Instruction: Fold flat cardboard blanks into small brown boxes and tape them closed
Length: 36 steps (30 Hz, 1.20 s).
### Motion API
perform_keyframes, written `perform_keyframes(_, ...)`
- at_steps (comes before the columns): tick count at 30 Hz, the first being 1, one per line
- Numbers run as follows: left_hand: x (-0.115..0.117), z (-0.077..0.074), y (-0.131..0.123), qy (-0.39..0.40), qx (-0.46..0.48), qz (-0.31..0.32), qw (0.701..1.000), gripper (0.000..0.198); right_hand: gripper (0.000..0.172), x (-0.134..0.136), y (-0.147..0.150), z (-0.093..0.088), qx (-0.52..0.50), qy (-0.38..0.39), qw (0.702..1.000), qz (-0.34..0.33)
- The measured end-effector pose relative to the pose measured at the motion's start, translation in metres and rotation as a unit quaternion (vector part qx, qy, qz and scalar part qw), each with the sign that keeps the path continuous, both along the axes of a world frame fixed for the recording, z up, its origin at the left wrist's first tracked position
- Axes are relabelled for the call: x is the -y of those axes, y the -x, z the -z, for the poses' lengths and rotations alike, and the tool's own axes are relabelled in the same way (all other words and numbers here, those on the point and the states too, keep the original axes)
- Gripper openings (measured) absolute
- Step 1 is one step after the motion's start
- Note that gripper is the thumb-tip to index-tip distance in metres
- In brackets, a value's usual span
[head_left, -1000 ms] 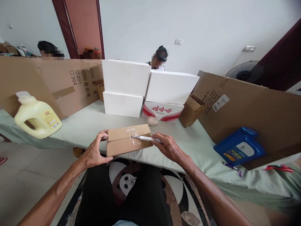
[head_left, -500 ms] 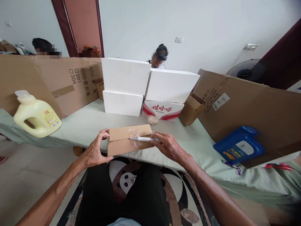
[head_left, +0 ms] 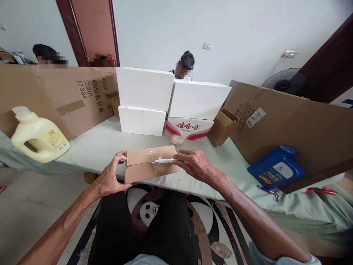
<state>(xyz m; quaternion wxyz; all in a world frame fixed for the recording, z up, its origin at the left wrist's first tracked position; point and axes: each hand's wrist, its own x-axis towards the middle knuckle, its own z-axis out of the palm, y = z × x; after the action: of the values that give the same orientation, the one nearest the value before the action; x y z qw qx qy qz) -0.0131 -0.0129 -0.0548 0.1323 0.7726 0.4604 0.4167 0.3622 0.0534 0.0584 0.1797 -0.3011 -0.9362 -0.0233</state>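
Note:
A small brown cardboard box [head_left: 140, 172] lies at the table's near edge, a strip of clear tape [head_left: 156, 156] across its top seam. My left hand [head_left: 112, 175] grips the box's left end, thumb at the near corner and fingers at the far one. In my right hand [head_left: 195, 165] is a white-handled utility knife [head_left: 166, 161], held nearly level along the seam. Its front end is at the tape; how deep the blade sits is hidden. Just beyond the box rests a crumpled clump of clear tape [head_left: 176, 140].
Stacked white boxes [head_left: 145, 88] and a red-and-white carton [head_left: 189, 129] stand ahead, beside an open brown box [head_left: 223, 127]. A yellow jug [head_left: 41, 136] is left; a blue bottle [head_left: 277, 167] and a pen [head_left: 268, 191] are right. Two people sit beyond large cardboard panels [head_left: 292, 129].
My right hand has turned over the knife handle, and the blade shows less than before. My left hand keeps its grip on the box. The whole view has shifted slightly.

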Motion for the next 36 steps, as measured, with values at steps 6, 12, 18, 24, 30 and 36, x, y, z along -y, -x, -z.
perform_keyframes(6,-0.001,0.001,0.0,0.001,0.005,0.0,1.0,0.084,0.051,0.001,0.001,-0.019,0.049,-0.038,0.998,0.023)
perform_keyframes(12,0.0,-0.002,-0.001,0.012,0.009,-0.008,1.0,0.082,0.048,0.012,0.022,-0.041,0.117,-0.068,0.989,0.055)
perform_keyframes(18,-0.003,0.002,0.004,-0.003,0.002,-0.007,1.0,0.082,0.048,0.004,0.003,-0.046,0.13,-0.06,0.987,0.069)
perform_keyframes(24,-0.005,0.008,0.008,-0.005,-0.007,0.002,1.0,0.092,0.045,-0.024,-0.052,-0.004,-0.123,0.019,0.991,0.051)
perform_keyframes(30,-0.002,0.0,0.008,0.016,-0.049,0.007,0.999,0.1,0.061,-0.042,-0.07,0.134,-0.227,-0.028,0.947,0.225)
perform_keyframes(36,-0.002,-0.011,0.011,0.019,-0.1,0.024,0.994,0.098,0.062,-0.047,-0.064,0.187,-0.247,-0.034,0.947,0.203)
